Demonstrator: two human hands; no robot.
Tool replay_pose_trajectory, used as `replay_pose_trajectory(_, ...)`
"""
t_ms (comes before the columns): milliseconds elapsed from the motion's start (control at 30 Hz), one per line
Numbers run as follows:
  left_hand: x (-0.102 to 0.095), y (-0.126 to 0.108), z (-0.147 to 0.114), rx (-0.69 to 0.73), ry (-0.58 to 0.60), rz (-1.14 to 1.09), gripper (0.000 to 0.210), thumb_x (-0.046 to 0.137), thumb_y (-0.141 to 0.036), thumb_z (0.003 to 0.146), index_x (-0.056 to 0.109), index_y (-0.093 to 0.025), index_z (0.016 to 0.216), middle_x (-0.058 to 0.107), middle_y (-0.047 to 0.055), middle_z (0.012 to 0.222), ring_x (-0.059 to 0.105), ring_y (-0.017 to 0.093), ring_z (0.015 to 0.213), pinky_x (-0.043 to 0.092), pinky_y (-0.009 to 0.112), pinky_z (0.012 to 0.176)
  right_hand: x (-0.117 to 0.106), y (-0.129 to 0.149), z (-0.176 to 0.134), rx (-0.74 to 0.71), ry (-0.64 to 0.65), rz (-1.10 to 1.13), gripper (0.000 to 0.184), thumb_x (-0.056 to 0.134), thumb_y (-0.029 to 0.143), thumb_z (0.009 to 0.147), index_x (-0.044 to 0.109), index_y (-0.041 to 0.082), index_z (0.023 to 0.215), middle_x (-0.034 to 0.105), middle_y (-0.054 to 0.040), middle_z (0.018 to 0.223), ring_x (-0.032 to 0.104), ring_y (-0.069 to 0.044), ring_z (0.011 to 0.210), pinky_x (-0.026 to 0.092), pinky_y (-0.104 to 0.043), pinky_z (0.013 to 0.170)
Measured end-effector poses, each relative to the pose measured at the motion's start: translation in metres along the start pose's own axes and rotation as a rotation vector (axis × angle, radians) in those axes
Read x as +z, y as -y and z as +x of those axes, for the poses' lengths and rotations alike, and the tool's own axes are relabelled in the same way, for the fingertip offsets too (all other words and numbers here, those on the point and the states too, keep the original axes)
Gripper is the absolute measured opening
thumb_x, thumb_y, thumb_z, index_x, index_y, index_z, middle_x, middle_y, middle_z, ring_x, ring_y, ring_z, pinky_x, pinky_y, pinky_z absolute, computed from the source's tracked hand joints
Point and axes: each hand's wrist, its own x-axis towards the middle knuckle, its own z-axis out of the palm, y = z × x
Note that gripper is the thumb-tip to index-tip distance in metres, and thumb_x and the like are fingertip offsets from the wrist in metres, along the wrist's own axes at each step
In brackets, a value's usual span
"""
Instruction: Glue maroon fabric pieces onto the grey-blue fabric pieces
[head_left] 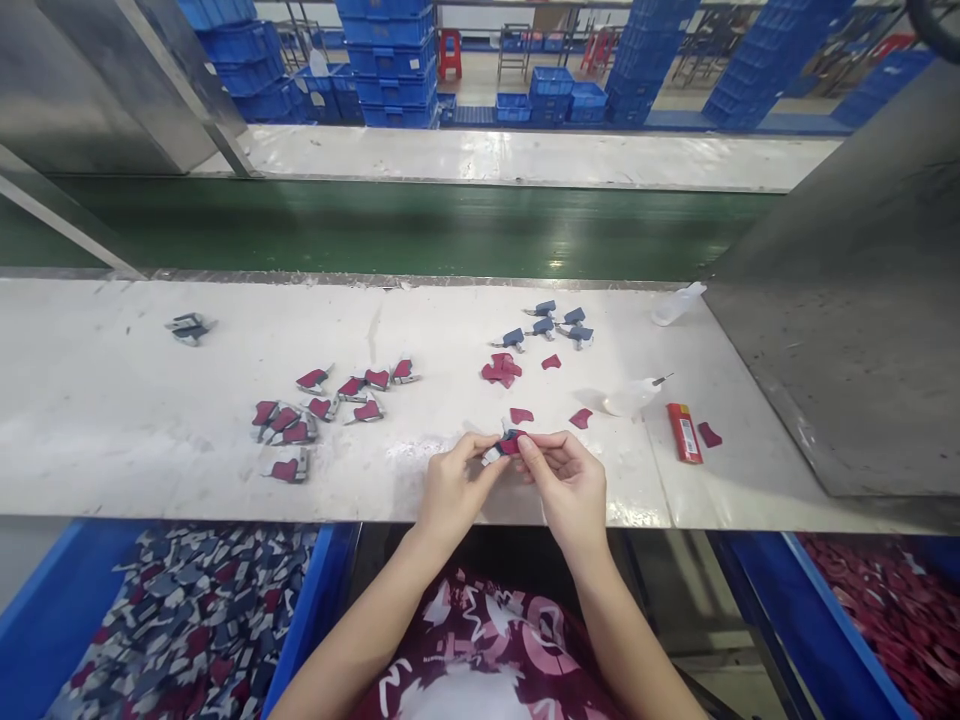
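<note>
Between my two hands, just above the front of the white bench, is a small grey-and-white plastic part (493, 454) with a dark red piece (510, 443) on its face. My left hand (459, 487) pinches the part's left side. The thumb and fingers of my right hand (566, 485) close on the red piece at its right side. Loose red pieces (500, 370) lie in a small pile beyond my hands, with a few more scattered nearby. Several grey-blue parts without red (543, 327) lie farther back. To the left rest several parts with red faces (292, 432).
A white squeeze bottle with a needle tip (631, 398), another white bottle (677, 303) and a red-orange box (684, 433) stand or lie right. Blue bins of parts (321, 590) and red pieces (847, 620) flank me below. A green conveyor (450, 230) runs behind; a metal panel (855, 300) borders the right.
</note>
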Motion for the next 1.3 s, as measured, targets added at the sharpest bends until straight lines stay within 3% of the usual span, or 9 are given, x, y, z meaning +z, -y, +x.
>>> replay_pose_trajectory(500,-0.001,-0.012,-0.004,0.079,-0.037,-0.017,0.015,0.072,-0.018,0.083,0.073,-0.021,0.098,0.080,0.002,0.097,0.077,0.020,0.091,0.062,0.029,0.085,-0.001,0.002,-0.007,-0.095,-0.023,-0.120,0.026,0.075,0.043,0.083,0.067,0.019,0.084,0.073,-0.0039,0.079,0.070,-0.016,0.071,0.057,-0.027,0.067)
replay_pose_trajectory(700,-0.004,-0.027,-0.006,0.023,0.021,-0.113,0.016,0.072,-0.021,0.083,0.075,-0.017,0.098,0.079,0.005,0.096,0.076,0.020,0.091,0.060,0.028,0.086,-0.004,0.005,-0.013,-0.276,-0.055,-0.275,0.016,0.071,0.035,0.088,0.066,0.020,0.085,0.072,-0.0026,0.080,0.067,-0.014,0.070,0.055,-0.024,0.063)
replay_pose_trajectory(1000,-0.002,-0.037,-0.008,-0.173,-0.029,-0.370,0.014,0.079,-0.026,0.080,0.077,-0.017,0.091,0.080,0.006,0.093,0.077,0.021,0.090,0.062,0.027,0.084,-0.005,0.009,-0.019,-0.521,-0.077,-0.386,0.003,0.069,0.021,0.089,0.068,0.022,0.086,0.070,0.0006,0.078,0.063,-0.011,0.069,0.050,-0.023,0.059)
replay_pose_trajectory(1133,-0.004,-0.042,-0.011,-0.163,-0.038,-0.390,0.013,0.079,-0.023,0.079,0.078,-0.017,0.090,0.080,0.005,0.093,0.077,0.020,0.090,0.062,0.026,0.084,-0.011,0.018,-0.015,-0.431,-0.022,-0.286,0.004,0.070,0.027,0.089,0.070,0.024,0.086,0.066,0.0003,0.079,0.062,-0.013,0.074,0.050,-0.024,0.061)
replay_pose_trajectory(1300,-0.006,-0.048,-0.014,-0.059,-0.036,-0.299,0.011,0.077,-0.020,0.081,0.079,-0.021,0.093,0.080,0.003,0.094,0.076,0.019,0.090,0.062,0.026,0.085,-0.021,0.029,-0.005,-0.259,0.220,-0.234,0.022,0.055,0.038,0.098,0.069,0.028,0.111,0.065,-0.0046,0.112,0.064,-0.018,0.102,0.055,-0.028,0.079)
